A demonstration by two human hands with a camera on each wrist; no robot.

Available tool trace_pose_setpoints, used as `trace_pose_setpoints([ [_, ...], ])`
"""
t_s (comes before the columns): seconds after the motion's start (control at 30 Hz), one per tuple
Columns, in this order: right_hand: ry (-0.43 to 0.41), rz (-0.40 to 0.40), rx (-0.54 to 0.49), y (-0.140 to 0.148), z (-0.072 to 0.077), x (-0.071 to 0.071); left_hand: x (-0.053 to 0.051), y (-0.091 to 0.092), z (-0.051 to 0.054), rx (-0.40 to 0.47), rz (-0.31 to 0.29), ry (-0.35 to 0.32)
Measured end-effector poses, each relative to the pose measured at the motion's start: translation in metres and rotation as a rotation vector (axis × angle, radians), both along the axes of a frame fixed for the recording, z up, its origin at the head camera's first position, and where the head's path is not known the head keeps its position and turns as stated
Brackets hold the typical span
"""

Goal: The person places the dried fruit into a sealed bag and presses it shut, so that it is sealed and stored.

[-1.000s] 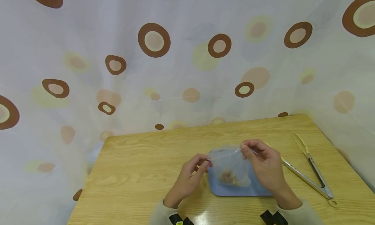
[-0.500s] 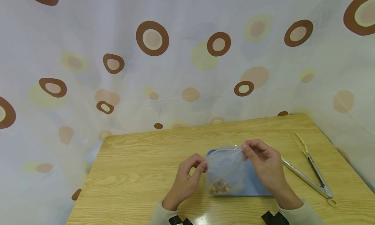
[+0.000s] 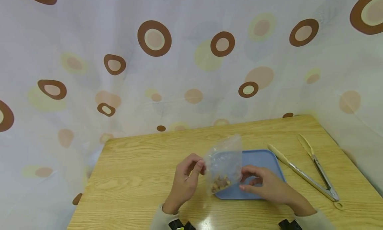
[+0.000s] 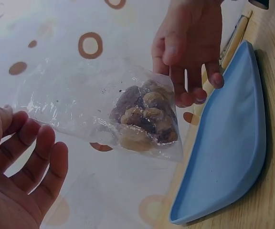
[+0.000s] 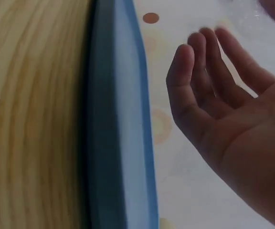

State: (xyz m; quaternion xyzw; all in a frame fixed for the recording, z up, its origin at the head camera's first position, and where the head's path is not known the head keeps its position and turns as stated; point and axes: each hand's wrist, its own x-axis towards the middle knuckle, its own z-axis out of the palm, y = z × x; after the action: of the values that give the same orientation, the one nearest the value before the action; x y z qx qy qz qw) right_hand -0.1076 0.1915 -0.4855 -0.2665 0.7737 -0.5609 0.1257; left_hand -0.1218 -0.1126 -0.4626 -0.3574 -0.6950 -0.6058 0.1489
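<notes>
A clear plastic bag (image 3: 226,161) hangs above the left part of a blue tray (image 3: 270,160). Brown and yellowish lumps (image 4: 144,114) lie gathered at the bag's bottom; I cannot tell their kind. My left hand (image 3: 187,176) pinches the bag's left edge between thumb and index finger, its other fingers loosely bent in the left wrist view. Close to the bag's lower right side is my right hand (image 3: 264,183), over the tray. Its fingers (image 5: 233,86) are relaxed and hold nothing; whether the fingertips touch the bag is unclear.
To the right of the tray, a pair of metal tongs (image 3: 321,186) with pale yellow tips lies spread on the wooden table (image 3: 143,176). One tip reaches near the tray's back right corner. A patterned white curtain (image 3: 185,63) stands behind the table.
My right hand has let go of the bag's top right corner and come down beside its lower part. The bag has tilted, still pinched by the left hand, which has shifted slightly left.
</notes>
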Motion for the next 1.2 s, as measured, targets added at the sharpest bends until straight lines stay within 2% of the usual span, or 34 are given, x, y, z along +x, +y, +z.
trace_pose_setpoints([
  [0.07,-0.024,0.039,0.038,0.001,-0.002,-0.001,0.0,-0.001,0.0,0.006,-0.006,-0.013],
  [0.13,-0.033,0.041,0.05,0.001,-0.002,-0.002,-0.001,-0.001,0.0,0.009,-0.01,-0.021],
  [0.5,0.034,-0.092,-0.027,-0.008,-0.001,0.001,-0.002,-0.004,-0.003,0.04,-0.019,-0.056],
  [0.63,0.023,-0.131,-0.089,-0.011,-0.004,0.002,-0.002,-0.005,-0.005,0.061,-0.019,-0.081],
  [0.7,0.004,-0.11,-0.148,-0.011,-0.004,0.003,-0.002,-0.004,-0.005,0.072,-0.019,-0.091],
  [0.9,-0.023,0.023,-0.323,-0.009,-0.007,0.002,-0.002,-0.005,-0.005,0.087,0.005,-0.122],
  [1.2,-0.003,0.002,-0.376,-0.012,-0.012,0.004,-0.002,-0.007,-0.006,0.093,0.011,-0.147],
])
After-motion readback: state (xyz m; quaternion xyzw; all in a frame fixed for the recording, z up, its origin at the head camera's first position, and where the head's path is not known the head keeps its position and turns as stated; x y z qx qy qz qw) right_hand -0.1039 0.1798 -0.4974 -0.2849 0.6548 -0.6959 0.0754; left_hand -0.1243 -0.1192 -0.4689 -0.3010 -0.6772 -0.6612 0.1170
